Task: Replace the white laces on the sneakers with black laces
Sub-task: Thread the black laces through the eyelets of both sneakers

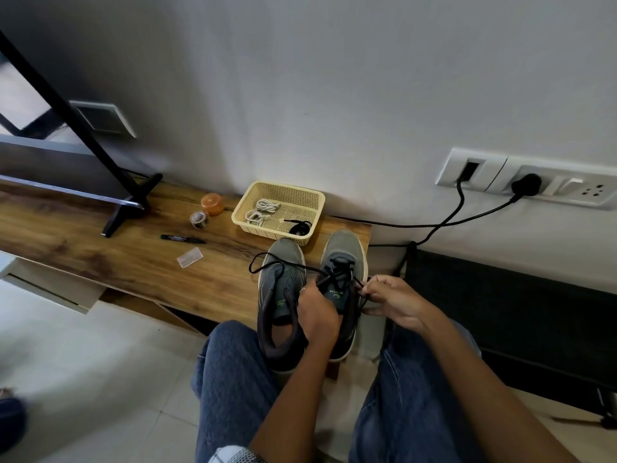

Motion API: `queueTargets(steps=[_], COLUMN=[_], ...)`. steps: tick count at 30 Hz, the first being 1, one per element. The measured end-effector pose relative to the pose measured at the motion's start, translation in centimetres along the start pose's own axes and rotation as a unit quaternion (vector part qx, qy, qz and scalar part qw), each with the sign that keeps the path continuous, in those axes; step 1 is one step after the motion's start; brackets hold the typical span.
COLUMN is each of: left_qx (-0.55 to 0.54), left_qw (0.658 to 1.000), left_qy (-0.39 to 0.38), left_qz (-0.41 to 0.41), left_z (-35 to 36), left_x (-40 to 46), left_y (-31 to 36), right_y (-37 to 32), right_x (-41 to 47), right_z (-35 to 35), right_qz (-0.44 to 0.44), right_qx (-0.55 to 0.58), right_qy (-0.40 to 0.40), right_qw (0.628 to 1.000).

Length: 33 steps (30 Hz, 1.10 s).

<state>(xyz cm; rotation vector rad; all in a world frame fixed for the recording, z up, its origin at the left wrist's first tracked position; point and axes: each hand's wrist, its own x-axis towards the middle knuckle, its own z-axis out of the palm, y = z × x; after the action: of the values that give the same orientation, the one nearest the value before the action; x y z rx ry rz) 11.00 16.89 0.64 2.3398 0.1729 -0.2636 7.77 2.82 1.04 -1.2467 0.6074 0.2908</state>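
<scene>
Stand: a black TV stand leg (133, 202) is planted near the wooden bench's (100, 255) far left edge.
Small items: an orange jar (212, 204), a tape roll (199, 220), a black marker (183, 239) and a clear plastic case (190, 257) lie mid-surface.
Basket: a cream mesh basket (279, 211) at the far edge holds two coiled white laces (262, 211) and a coiled black lace (299, 226).
Left sneaker: grey, unlaced (282, 295), at the near edge.
Left hand: (317, 314) fingers curled round one black lace strand (287, 264) at the right sneaker's tongue.
Right sneaker: grey (342, 262), partly threaded in black, touching its pair.
Right hand: (394, 300) thumb and fingertips pinch the other strand just beside the shoe.
Wall: a black plug (524, 185) sits in the white socket strip (547, 180).
</scene>
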Motion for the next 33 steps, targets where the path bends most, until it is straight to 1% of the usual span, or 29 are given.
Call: queueTargets(steps=[5, 9, 16, 20, 22, 23, 25, 27, 28, 30, 32, 33], left_qx=[0.0, 0.0, 0.004, 0.003, 0.004, 0.005, 0.002, -0.005, -0.008, -0.016, -0.025, -0.028], left_qw=[1.0, 1.0, 1.0, 1.0, 1.0, 1.0, 1.0, 1.0, 1.0, 1.0, 1.0, 0.999], left_qy=[0.005, 0.005, 0.002, 0.004, 0.003, 0.003, 0.0, -0.003, -0.005, -0.008, -0.013, -0.016], left_qz=[-0.009, -0.017, -0.024, -0.025, -0.024, -0.024, -0.024, -0.02, -0.018, -0.01, -0.002, 0.002], left_z=[0.1, 0.0, 0.1, 0.1, 0.2, 0.2, 0.2, 0.2, 0.1, 0.2, 0.2, 0.2], left_x=[0.2, 0.1, 0.2, 0.3, 0.4, 0.5, 0.5, 0.4, 0.4, 0.5, 0.5, 0.5], left_y=[0.0, 0.0, 0.0, -0.1, 0.0, 0.0, 0.2, 0.2, 0.2, 0.1, 0.1, 0.1], right_y=[-0.4, 0.1, 0.7, 0.9, 0.3, 0.0, -0.8, -1.5, -1.7, -1.4, -0.9, -0.7], right_x=[-1.1, -1.3, -2.0, -2.1, -2.1, -2.0, -1.5, -1.1, -0.8, 0.2, 1.4, 1.8], right_z=[-0.3, -1.1, -1.7, -1.8, -1.2, -0.9, -0.3, 0.3, 0.6, 1.1, 1.5, 1.6], right_qz=[0.002, 0.004, -0.009, -0.01, 0.004, 0.012, 0.022, 0.02, 0.014, -0.013, -0.047, -0.058], right_qx=[0.035, 0.062, 0.121, 0.131, 0.107, 0.081, -0.006, -0.109, -0.142, -0.16, -0.144, -0.141], right_qy=[-0.125, -0.145, -0.217, -0.215, -0.187, -0.16, -0.087, -0.025, 0.008, 0.088, 0.168, 0.194], right_qw=[0.992, 0.988, 0.969, 0.968, 0.976, 0.984, 0.996, 0.994, 0.99, 0.983, 0.974, 0.969])
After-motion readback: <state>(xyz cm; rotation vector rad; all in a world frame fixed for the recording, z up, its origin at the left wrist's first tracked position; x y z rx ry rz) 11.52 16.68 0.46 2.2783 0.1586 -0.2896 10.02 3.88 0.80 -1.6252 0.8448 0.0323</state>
